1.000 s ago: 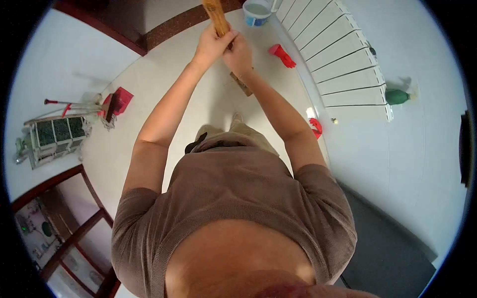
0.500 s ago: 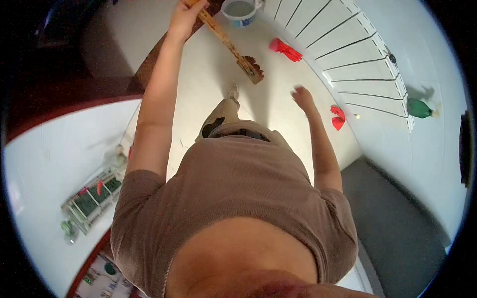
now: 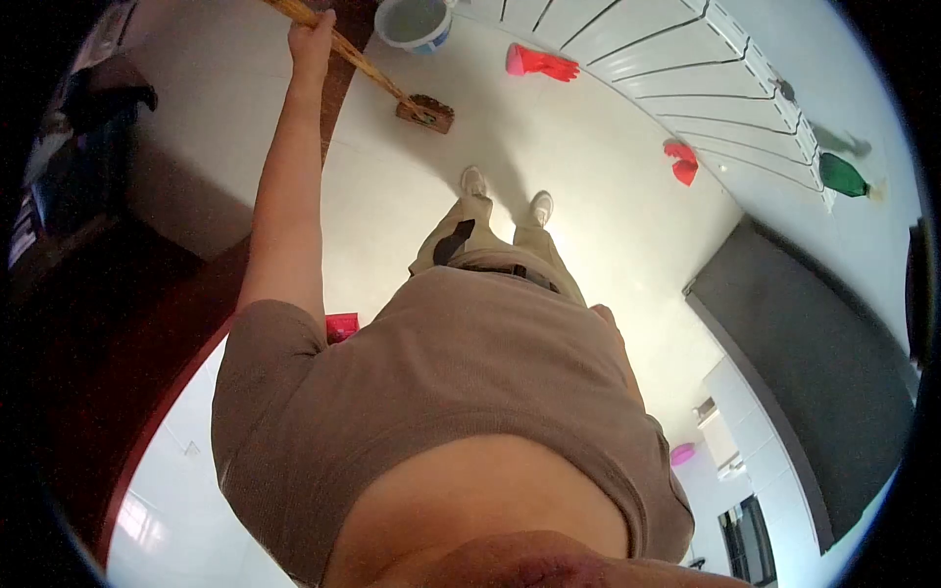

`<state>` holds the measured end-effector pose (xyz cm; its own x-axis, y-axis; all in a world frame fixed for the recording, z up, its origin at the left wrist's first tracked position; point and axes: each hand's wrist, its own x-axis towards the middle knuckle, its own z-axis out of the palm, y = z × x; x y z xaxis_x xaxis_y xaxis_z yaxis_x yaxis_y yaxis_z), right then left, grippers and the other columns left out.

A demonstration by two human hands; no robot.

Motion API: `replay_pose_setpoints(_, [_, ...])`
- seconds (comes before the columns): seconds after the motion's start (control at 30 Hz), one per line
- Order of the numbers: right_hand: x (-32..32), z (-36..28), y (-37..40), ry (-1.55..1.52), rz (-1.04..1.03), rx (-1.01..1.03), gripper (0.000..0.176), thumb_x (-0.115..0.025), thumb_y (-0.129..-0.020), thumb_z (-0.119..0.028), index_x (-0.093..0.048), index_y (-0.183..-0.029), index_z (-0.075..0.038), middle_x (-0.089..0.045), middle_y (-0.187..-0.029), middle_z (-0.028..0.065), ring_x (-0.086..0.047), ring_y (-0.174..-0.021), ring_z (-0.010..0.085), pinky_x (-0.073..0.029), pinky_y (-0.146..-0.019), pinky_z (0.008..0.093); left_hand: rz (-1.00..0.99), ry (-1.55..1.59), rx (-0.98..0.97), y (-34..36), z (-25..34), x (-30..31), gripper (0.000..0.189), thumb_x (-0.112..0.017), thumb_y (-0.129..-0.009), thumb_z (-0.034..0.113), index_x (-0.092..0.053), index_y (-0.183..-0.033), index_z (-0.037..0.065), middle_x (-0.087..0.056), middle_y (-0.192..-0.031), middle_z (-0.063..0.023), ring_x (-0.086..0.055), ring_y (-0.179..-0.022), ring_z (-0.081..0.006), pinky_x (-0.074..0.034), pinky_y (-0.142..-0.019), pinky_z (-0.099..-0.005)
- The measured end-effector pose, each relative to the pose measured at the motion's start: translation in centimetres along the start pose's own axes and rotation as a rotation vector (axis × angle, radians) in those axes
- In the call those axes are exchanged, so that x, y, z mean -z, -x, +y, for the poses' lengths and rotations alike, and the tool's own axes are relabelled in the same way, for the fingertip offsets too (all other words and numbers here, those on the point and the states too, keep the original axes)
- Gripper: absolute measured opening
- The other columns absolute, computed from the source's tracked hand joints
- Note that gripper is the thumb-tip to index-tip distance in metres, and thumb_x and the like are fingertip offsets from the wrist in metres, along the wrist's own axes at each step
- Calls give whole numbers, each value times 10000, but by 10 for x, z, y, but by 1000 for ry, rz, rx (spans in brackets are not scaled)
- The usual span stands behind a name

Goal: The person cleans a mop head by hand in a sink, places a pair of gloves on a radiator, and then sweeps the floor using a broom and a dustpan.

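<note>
My left hand is wrapped round the wooden handle of a long tool at the upper left. The handle slants down to a flat brown wooden head, which rests on the pale floor. My right hand hangs low beside my right hip, partly hidden by my body, and its fingers are too unclear to read. Red rubber gloves lie apart on the floor: one with a pink cuff near the top and another further right.
A bucket of water stands at the top, beside the dark door sill. White slatted panels and a green bottle are at the right. A dark grey surface fills the lower right. A red object lies near my left elbow.
The tool and my left hand have shifted left in view. My right hand has dropped back to my side. Both my feet now show, and the view has turned.
</note>
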<state>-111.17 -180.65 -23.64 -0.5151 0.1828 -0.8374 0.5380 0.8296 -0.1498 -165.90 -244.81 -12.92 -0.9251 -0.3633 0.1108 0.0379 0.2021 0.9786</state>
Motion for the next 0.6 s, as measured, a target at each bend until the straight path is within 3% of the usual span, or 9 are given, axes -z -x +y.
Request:
replay_pose_setpoints(0.03, [-13,4,-6,-72,28,60,242,-531,-771,-185,-639,-869,8,-637,-819,218,-629,-738,316,-487,-694,392,-16,-1,9,-17,-26,2,191,-620,-838,194,-621,-857,3,-618,-816,-45,-550,-716,-135,-431,-654,-297])
replay_pose_setpoints(0.1, [35,-61,28,-128,39,-1,249,-527,-777,-184,-633,-881,16,-637,-823,214,-632,-737,302,-490,-685,381,43,-405,272,-50,-84,17,255,-633,-824,206,-617,-954,-12,-630,-931,-133,-593,-860,-213,-445,-750,-366])
replay_pose_setpoints(0.13, [56,-96,40,-181,55,-55,257,-523,-783,-183,-626,-894,24,-637,-828,210,-636,-735,289,-493,-676,369,26,-409,280,-46,-68,8,255,-633,-824,206,-617,-954,-12,-630,-931,-133,-593,-860,-213,-445,-750,-366])
replay_pose_setpoints(0.2, [62,-97,27,-353,-19,-78,303,-500,-840,-171,-573,-1021,60,-628,-882,145,-622,-713,230,-495,-680,332,69,-218,-5,-31,9,-16,151,-611,-810,128,-535,-870,13,-560,-738,-40,-541,-664,-167,-461,-593,-290])
replay_pose_setpoints(0.33, [108,-131,27,-467,103,-115,342,-498,-808,-134,-538,-1076,73,-625,-895,155,-623,-725,211,-492,-675,317,77,-207,92,-78,23,-25,238,-615,-797,151,-548,-949,-20,-586,-798,-75,-553,-695,-179,-471,-592,-321])
replay_pose_setpoints(0.4, [116,-140,29,-493,111,-121,336,-495,-807,-131,-540,-1069,75,-625,-896,155,-624,-722,211,-493,-672,321,79,-304,-91,-125,-18,-7,272,-613,-807,166,-544,-972,-38,-603,-812,-88,-578,-713,-193,-480,-594,-323])
replay_pose_setpoints(0.47, [117,-143,29,-526,125,-127,331,-492,-807,-128,-542,-1063,76,-625,-898,154,-625,-720,210,-495,-668,325,25,-342,61,-129,44,-19,239,-615,-780,107,-551,-968,-25,-601,-928,-125,-584,-831,-229,-486,-688,-350])
replay_pose_setpoints(0.53, [111,-145,32,-562,114,-131,309,-491,-805,-125,-551,-1031,76,-629,-887,148,-628,-713,201,-496,-633,325,-235,-286,309,-157,70,-12,510,-527,-897,259,-352,-1216,-99,-545,-1017,-211,-551,-870,-283,-461,-777,-384])
replay_pose_setpoints(0.6, [97,-140,27,-558,96,-159,295,-495,-804,-125,-556,-1017,69,-629,-878,147,-629,-712,201,-498,-623,324,-251,-576,125,-233,-15,12,481,-564,-868,273,-430,-1167,-79,-554,-1046,-215,-541,-943,-283,-434,-826,-403])
